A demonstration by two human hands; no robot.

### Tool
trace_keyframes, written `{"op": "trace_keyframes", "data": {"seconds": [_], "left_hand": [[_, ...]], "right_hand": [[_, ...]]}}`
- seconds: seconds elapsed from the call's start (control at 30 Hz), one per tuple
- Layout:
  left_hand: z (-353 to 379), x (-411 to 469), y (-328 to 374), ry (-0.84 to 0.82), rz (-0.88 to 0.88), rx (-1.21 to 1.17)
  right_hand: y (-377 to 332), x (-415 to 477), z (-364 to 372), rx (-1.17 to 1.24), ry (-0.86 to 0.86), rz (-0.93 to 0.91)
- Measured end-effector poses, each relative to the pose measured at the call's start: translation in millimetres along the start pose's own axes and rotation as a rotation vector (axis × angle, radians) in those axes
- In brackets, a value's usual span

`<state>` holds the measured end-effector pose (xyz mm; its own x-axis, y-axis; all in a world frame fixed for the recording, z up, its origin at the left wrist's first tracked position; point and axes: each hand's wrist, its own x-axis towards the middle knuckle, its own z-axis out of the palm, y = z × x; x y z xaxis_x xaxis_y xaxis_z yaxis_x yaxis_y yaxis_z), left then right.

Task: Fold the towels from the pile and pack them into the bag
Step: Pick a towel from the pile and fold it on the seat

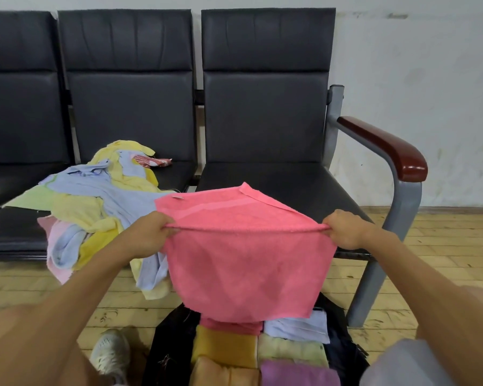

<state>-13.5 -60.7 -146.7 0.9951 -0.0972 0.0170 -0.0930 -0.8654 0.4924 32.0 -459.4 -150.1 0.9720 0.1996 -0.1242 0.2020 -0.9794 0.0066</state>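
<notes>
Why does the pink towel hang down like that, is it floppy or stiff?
Probably floppy: the pink towel sags below the edge stretched between the left hand and right hand. Likely light too, since two pinches hold it up. Its rough-looking surface probably grips well.

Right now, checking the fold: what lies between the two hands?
Head view: the pink towel, its folded edge pulled taut; left hand and right hand each pinch an end.

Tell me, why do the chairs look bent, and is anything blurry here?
Head view: the wide-angle lens bows the chair backs and floorboards toward the edges; light is soft and even, without harsh glare; the pink towel, left hand and right hand are sharp, the forearms blurred.
</notes>
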Motion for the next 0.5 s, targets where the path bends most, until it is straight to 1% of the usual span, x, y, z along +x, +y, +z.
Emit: {"op": "trace_keyframes", "data": {"seconds": [0.07, 0.13, 0.2, 0.27, 0.3, 0.33, 0.4, 0.5], "left_hand": [[1, 0, 2, 0.125, 0.038, 0.024], [1, 3, 4, 0.234, 0.098, 0.015], [2, 4, 8, 0.286, 0.061, -0.05], [2, 4, 18, 0.333, -0.025, -0.2], [4, 4, 24, 0.343, -0.072, -0.291], [5, 3, 29, 0.344, -0.12, -0.399], [6, 2, 37, 0.334, -0.196, -0.589], [9, 4, 45, 0.316, -0.264, -0.706]], "right_hand": [[0, 1, 1, 0.124, 0.039, 0.018], [-4, -1, -1, 0.342, 0.151, 0.059], [-11, -2, -4, 0.664, 0.238, 0.105], [-18, 0, -3, 0.992, 0.28, 0.12], [-22, 1, -4, 1.095, 0.29, 0.128], [-26, 2, -4, 1.157, 0.291, 0.135], [-34, 1, -4, 1.182, 0.26, 0.159], [-43, -1, -2, 1.256, 0.118, 0.188]]}}
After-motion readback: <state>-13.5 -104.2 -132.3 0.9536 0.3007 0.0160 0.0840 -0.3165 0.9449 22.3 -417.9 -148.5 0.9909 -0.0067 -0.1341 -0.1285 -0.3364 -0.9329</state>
